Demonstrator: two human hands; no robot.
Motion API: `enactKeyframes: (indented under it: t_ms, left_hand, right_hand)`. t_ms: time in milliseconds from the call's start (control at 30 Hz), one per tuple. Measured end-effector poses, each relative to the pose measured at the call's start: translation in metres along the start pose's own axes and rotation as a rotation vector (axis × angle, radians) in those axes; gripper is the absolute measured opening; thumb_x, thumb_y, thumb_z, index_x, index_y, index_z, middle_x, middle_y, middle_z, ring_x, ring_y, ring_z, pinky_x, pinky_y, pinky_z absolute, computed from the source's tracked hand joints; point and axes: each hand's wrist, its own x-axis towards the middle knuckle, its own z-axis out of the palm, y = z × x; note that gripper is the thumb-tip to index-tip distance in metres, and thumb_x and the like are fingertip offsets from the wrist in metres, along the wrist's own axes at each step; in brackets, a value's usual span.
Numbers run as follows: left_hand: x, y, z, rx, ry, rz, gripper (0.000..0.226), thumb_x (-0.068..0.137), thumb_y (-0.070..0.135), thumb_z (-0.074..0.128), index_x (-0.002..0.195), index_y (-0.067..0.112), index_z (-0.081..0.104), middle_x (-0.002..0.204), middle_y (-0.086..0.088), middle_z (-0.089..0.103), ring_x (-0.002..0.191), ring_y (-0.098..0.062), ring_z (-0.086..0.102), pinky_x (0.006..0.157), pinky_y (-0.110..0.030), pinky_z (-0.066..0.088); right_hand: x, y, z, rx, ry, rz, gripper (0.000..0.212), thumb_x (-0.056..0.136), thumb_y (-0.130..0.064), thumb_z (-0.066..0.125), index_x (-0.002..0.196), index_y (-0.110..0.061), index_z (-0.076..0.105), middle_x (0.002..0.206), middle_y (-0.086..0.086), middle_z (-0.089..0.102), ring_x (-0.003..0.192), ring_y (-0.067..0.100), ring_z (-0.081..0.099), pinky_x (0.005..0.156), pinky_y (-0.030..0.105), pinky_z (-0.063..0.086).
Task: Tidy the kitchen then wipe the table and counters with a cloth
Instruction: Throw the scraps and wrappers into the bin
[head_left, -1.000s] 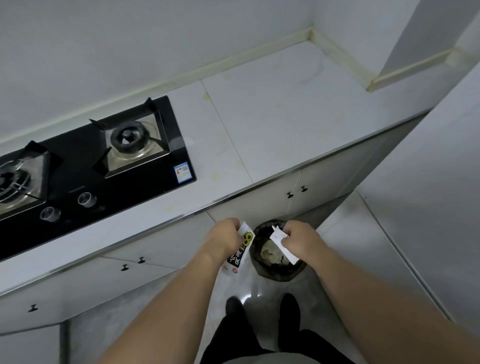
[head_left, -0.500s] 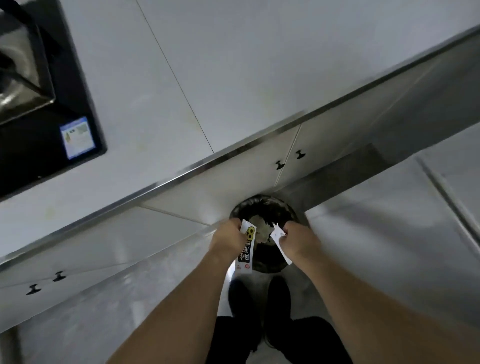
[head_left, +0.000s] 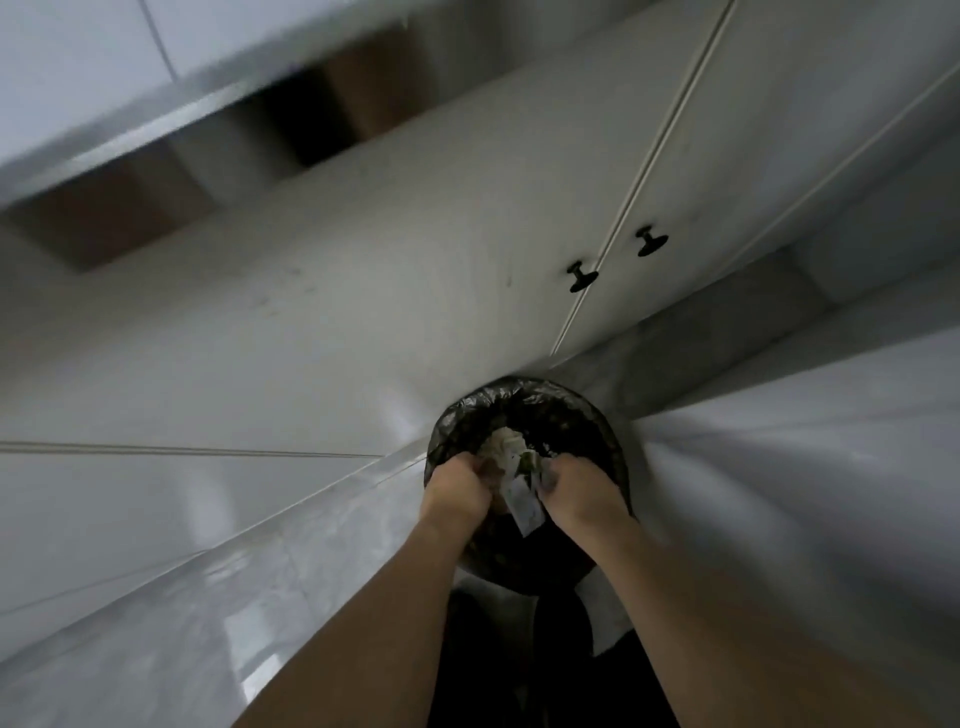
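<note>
White paper scraps (head_left: 522, 506) sit over the black-lined bin (head_left: 524, 410) at six o'clock, between both hands. The right hand (head_left: 584, 491) pinches them; whether the left hand (head_left: 457, 486) grips anything, I cannot tell. Best released low inside the liner, so nothing lands on the floor tiles (head_left: 156, 597).

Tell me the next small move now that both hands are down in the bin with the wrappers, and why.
Probably let go and lift both hands out. The left hand and right hand are already inside the mouth of the bin, and a white wrapper sits between them above the trash. Whether the fingers grip it is blurred, so open them first, then withdraw.
</note>
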Motion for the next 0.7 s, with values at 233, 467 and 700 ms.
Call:
enactKeyframes:
  t_ms: [233,467,700]
  left_hand:
    - [-0.116,0.025,-0.089,-0.015,0.033,0.094,0.024,0.093,0.020,0.051,0.111,0.011,0.063,0.111,-0.010,0.066,0.105,-0.029,0.060,0.086,-0.032,0.048]
    - [-0.292,0.033,-0.197,-0.003,0.132,0.117,0.034,0.096,0.026,0.049,0.128,0.015,0.056,0.128,-0.007,0.060,0.117,-0.027,0.055,0.092,-0.028,0.043]
    - [-0.427,-0.005,-0.264,0.023,0.353,0.067,0.041,0.100,0.026,0.043,0.139,0.014,0.045,0.140,-0.006,0.051,0.126,-0.026,0.049,0.098,-0.031,0.040]
  right_hand:
    - [-0.108,-0.045,-0.077,-0.085,-0.045,-0.039,0.038,0.089,-0.025,0.056,0.124,-0.012,0.050,0.128,0.009,0.048,0.117,0.029,0.050,0.093,0.035,0.043]
    - [-0.268,-0.115,-0.169,-0.139,-0.046,-0.163,0.047,0.087,-0.023,0.057,0.131,-0.011,0.045,0.134,0.012,0.047,0.121,0.031,0.047,0.100,0.036,0.042]
    - [-0.376,-0.190,-0.193,-0.297,-0.070,-0.449,0.040,0.087,-0.022,0.055,0.125,-0.010,0.049,0.129,0.013,0.050,0.117,0.030,0.049,0.098,0.037,0.044]
